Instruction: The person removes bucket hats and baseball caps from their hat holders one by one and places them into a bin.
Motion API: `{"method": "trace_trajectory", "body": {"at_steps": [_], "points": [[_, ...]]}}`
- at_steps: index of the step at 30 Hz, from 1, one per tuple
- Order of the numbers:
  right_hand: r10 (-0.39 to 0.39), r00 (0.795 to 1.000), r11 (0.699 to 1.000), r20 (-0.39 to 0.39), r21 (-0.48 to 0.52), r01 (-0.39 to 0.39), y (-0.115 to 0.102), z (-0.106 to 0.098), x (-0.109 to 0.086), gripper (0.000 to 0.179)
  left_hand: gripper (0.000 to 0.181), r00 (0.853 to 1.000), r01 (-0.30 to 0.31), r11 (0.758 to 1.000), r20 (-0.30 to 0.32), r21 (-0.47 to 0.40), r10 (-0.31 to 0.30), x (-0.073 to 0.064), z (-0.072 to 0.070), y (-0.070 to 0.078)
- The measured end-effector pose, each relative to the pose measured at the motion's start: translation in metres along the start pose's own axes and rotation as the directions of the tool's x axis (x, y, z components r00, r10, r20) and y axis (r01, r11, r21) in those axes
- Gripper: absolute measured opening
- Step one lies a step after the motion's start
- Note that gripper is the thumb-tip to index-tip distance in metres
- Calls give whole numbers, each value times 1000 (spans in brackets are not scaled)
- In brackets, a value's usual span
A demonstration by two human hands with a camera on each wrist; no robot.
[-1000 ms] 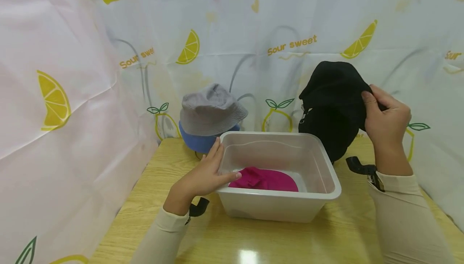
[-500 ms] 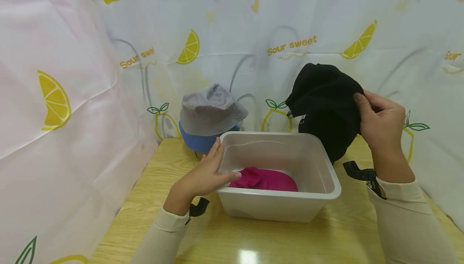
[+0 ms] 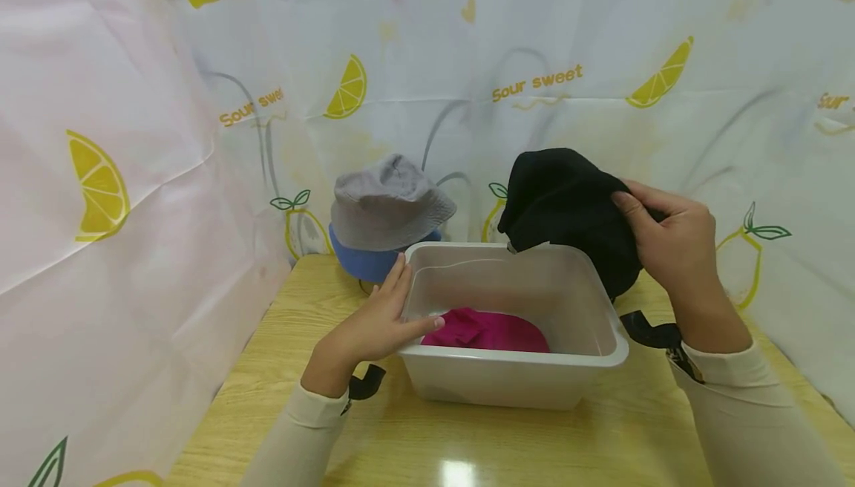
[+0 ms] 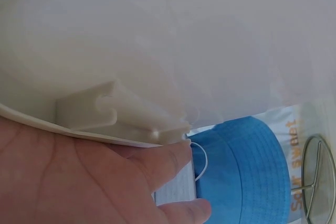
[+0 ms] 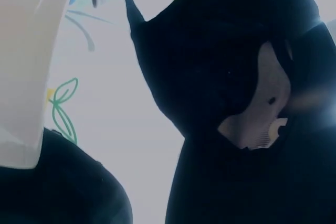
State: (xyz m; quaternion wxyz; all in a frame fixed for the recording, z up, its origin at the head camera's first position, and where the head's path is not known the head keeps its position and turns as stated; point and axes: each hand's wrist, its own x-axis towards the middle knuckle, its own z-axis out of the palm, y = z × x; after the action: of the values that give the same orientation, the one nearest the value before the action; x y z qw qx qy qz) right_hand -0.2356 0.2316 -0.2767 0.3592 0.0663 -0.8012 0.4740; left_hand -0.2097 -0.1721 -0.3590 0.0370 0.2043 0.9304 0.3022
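My right hand (image 3: 677, 242) pinches the edge of a black cap (image 3: 561, 194) between thumb and fingers. Raised off the table, the cap hangs over the back right part of a pale plastic bin (image 3: 514, 360). In the right wrist view the dark fabric of this cap (image 5: 199, 61) takes up much of the picture. A bright pink cap (image 3: 497, 332) lies inside the bin. At the bin's left side rests my left hand (image 3: 367, 329), its fingers extended along the outer wall and its thumb over the front left corner.
Behind the bin's left corner, a grey bucket hat (image 3: 390, 208) sits on a blue hat (image 3: 370, 266). Another black hat (image 3: 621, 275) stands behind the right corner, partly hidden. A wire stand (image 4: 315, 174) shows beyond the blue hat. Lemon-printed cloth (image 3: 434, 34) surrounds the wooden table (image 3: 374, 442).
My right hand has brought the black cap left and down, from above the other black hat to the bin's back right rim. My left hand and the bin have stayed put.
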Motion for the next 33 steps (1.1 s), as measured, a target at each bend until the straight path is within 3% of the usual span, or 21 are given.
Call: {"method": "trace_trajectory", "body": {"at_steps": [6, 16, 27, 33], "points": [[-19, 994, 993, 106, -112, 31, -5, 5, -7, 31, 115, 1000, 13, 1000, 9, -8, -13, 0, 0, 0], [-70, 979, 982, 194, -161, 102, -16, 15, -14, 32, 115, 1000, 19, 1000, 10, -11, -18, 0, 0, 0], [-116, 939, 963, 324, -195, 187, -22, 24, -18, 29, 113, 1000, 12, 1000, 14, -7, -12, 1, -1, -1], [-147, 908, 936, 394, -242, 256, -25, 30, -16, 28, 113, 1000, 15, 1000, 16, -3, -15, 1, 0, -1]]}}
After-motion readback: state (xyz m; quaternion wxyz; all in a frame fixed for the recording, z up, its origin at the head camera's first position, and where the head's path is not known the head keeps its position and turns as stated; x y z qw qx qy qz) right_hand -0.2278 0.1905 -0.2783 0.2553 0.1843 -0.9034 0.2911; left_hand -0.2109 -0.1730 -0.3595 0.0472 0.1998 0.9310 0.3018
